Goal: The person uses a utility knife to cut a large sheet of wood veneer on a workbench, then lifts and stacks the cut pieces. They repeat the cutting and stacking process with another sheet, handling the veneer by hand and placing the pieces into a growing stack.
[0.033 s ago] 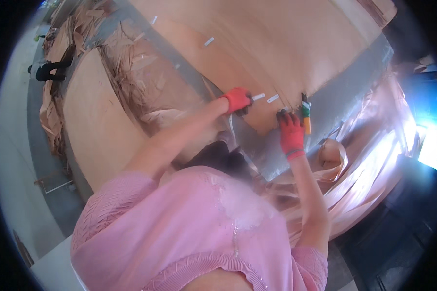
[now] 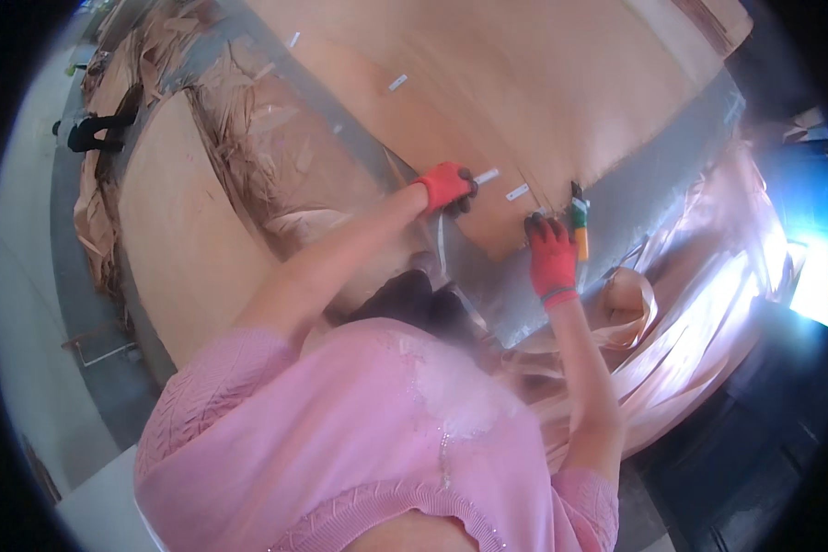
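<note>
My left hand (image 2: 446, 189), in a red glove with dark fingertips, pinches a white strip (image 2: 488, 175) just above a pale wood veneer sheet (image 2: 552, 83). My right hand (image 2: 552, 253), gloved likewise, rests its bent, slightly spread fingertips on the sheet's lower edge, beside a small white piece partly hidden by them. Right of that hand lies a tool (image 2: 580, 235), apparently a cutter, with a green and yellow handle and dark tip. Another white strip (image 2: 518, 191) lies between my hands, and one more (image 2: 397, 82) farther up the sheet. The sheet sits on a grey surface (image 2: 653, 166).
Crumpled veneer scraps (image 2: 267, 147) and another pale sheet (image 2: 184, 239) lie to the left. At far left a person (image 2: 92, 133) in dark clothes bends over. Loose veneer ribbons (image 2: 690, 304) hang at right, near dark panels (image 2: 745, 405) and bright light.
My left hand has tilted slightly upward with the white strip. The rest of the view has shifted very slightly; my right hand stays by the tool.
</note>
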Demonstrator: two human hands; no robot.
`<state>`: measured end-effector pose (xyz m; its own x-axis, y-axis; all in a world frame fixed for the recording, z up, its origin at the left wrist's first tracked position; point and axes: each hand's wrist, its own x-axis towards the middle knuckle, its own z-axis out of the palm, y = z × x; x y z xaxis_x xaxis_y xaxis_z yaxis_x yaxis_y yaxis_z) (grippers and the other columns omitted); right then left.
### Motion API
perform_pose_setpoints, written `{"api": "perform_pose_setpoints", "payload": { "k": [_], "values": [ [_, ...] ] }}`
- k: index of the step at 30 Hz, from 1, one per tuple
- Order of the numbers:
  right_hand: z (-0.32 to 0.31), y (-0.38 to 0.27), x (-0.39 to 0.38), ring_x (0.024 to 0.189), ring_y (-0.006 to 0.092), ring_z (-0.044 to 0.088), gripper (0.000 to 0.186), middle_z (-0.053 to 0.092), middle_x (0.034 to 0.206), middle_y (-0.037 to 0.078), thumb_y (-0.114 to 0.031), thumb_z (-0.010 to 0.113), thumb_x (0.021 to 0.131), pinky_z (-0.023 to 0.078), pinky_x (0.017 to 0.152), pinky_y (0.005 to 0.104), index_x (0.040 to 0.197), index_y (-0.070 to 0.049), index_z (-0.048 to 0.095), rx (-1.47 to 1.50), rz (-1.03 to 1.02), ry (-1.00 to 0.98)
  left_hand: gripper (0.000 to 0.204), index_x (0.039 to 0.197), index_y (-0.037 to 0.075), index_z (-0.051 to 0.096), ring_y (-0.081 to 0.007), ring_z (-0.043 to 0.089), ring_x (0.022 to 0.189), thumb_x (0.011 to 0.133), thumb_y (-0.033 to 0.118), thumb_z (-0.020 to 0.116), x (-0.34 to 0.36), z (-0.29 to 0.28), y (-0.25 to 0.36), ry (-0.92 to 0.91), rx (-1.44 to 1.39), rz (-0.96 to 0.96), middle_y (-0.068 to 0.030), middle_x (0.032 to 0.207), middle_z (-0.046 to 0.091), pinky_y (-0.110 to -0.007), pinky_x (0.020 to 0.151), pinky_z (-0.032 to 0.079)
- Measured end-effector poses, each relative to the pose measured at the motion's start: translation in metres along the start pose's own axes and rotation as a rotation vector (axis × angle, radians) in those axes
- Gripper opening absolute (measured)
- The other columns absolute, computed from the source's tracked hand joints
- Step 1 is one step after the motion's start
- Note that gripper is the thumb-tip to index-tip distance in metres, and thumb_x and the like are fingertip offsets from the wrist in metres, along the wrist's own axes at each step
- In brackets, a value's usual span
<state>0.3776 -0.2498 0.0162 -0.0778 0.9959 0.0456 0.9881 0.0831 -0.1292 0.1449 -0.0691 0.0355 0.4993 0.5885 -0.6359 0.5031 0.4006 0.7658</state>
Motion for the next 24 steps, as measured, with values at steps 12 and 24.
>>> {"api": "perform_pose_setpoints", "payload": {
  "k": [12,24],
  "values": [
    [0.046,-0.053,0.142,0.129,0.0322,0.046,0.042,0.054,0.138,0.004,-0.013,0.053,0.086,0.042,0.096,0.0522,0.126,-0.014,0.06,-0.013,-0.079,0.07,0.028,0.095,0.003,0.07,-0.0216,0.069,0.065,0.087,0.03,0.067,0.07,-0.034,-0.019,0.109,0.007,0.235,-0.0124,0.078,0.07,-0.035,0.058,0.057],
    [0.021,-0.061,0.142,0.13,0.0251,0.047,0.047,0.048,0.145,0.002,-0.016,0.054,0.087,0.046,0.094,0.0481,0.133,-0.02,0.056,-0.127,-0.092,-0.053,0.028,0.099,0.0,0.068,-0.0238,0.071,0.074,0.084,0.023,0.062,0.032,-0.09,0.018,-0.022,0.841,0.133,-0.018,0.088,0.072,-0.038,0.063,0.056]
  ]
}}
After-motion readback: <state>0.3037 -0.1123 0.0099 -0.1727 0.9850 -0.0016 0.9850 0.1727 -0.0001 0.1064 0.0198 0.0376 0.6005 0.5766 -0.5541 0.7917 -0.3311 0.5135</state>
